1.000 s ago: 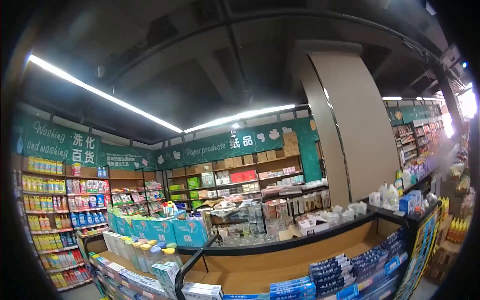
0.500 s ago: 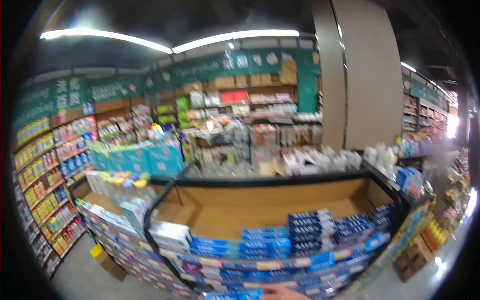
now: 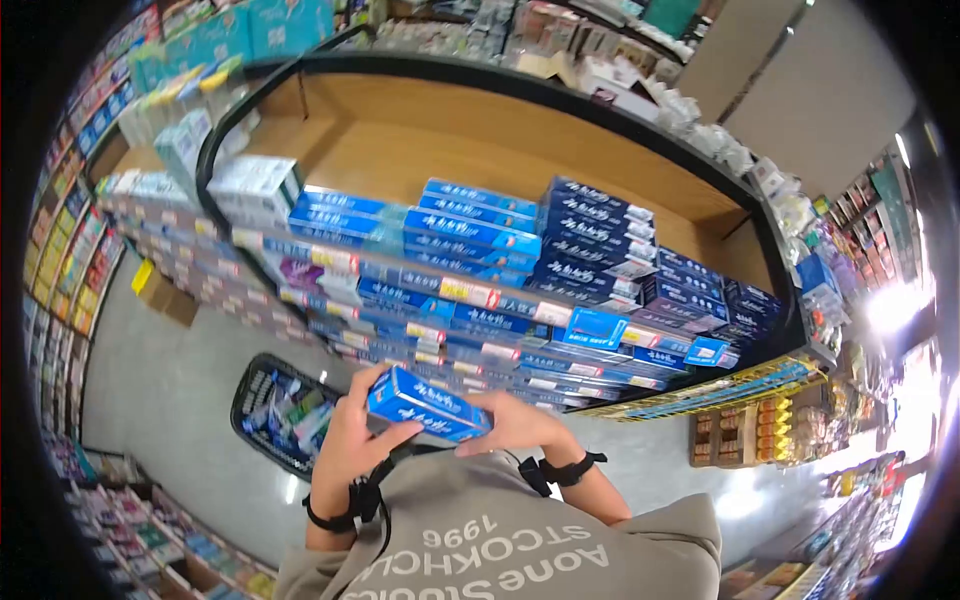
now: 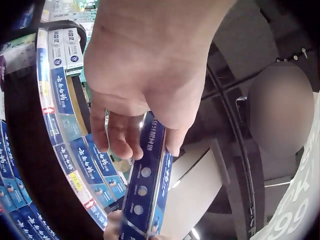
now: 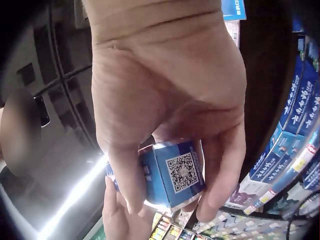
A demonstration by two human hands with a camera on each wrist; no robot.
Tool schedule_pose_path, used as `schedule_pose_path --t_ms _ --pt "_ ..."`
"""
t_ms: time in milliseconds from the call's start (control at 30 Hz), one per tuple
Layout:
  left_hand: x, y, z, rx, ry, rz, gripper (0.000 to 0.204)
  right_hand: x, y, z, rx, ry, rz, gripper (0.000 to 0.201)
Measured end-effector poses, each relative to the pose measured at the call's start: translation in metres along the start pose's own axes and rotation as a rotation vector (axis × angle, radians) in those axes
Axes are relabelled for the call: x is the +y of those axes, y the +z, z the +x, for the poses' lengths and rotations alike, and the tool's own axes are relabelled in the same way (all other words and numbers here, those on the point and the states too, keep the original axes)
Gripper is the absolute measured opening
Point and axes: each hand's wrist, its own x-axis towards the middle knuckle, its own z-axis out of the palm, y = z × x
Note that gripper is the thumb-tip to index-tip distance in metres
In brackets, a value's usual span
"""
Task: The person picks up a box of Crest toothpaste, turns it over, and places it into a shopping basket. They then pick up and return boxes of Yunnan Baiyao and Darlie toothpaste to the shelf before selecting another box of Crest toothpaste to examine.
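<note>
Both hands hold a blue toothpaste box (image 3: 425, 403) in front of the chest in the head view. My left hand (image 3: 350, 435) grips its left end, thumb along the near side. On its right end, my right hand (image 3: 515, 420) pinches the box. In the left wrist view the left hand (image 4: 145, 65) has fingers and thumb on opposite sides of the dark blue box (image 4: 142, 185). A QR code shows on the end of the box (image 5: 175, 175) in the right wrist view, between the thumb and fingers of the right hand (image 5: 170, 95).
Stacked blue boxes (image 3: 470, 230) fill part of a shelf with a black frame (image 3: 420, 68). A black basket (image 3: 240, 405) with packaged items stands on the floor (image 3: 190, 400) at the left. Yellow-topped bottles (image 3: 773, 430) stand in cartons at the right.
The head view has tilted down toward the shelf front and floor. Earlier only one hand showed at the bottom edge by a blue box; now both hands are in view holding a box.
</note>
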Motion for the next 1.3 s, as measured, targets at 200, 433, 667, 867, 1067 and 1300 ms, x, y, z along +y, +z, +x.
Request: schedule_pose_path --t_ms 200,433,667,867,1067,1300 --pt "0.020 0.015 0.009 -0.036 0.130 0.105 0.070 -0.002 0.005 -0.001 0.058 -0.075 0.126 0.055" --pt "0.043 0.033 0.025 -0.130 0.334 0.237 0.066 0.001 -0.003 -0.017 0.100 -0.162 0.122 0.050" --pt "0.036 0.044 0.032 -0.105 0.461 0.164 0.064 0.014 0.002 -0.016 0.241 -0.268 -0.013 0.041" --pt "0.036 0.042 0.036 -0.185 0.498 0.101 0.062 0.010 0.004 -0.014 0.279 -0.292 0.044 0.044" --pt "0.023 0.039 0.037 -0.186 0.494 0.090 0.062 0.014 0.005 -0.007 0.301 -0.284 -0.003 0.044" --pt "0.000 -0.025 0.047 -0.176 0.081 0.197 0.059 -0.016 0.007 -0.006 0.372 -0.065 -0.108 0.058"
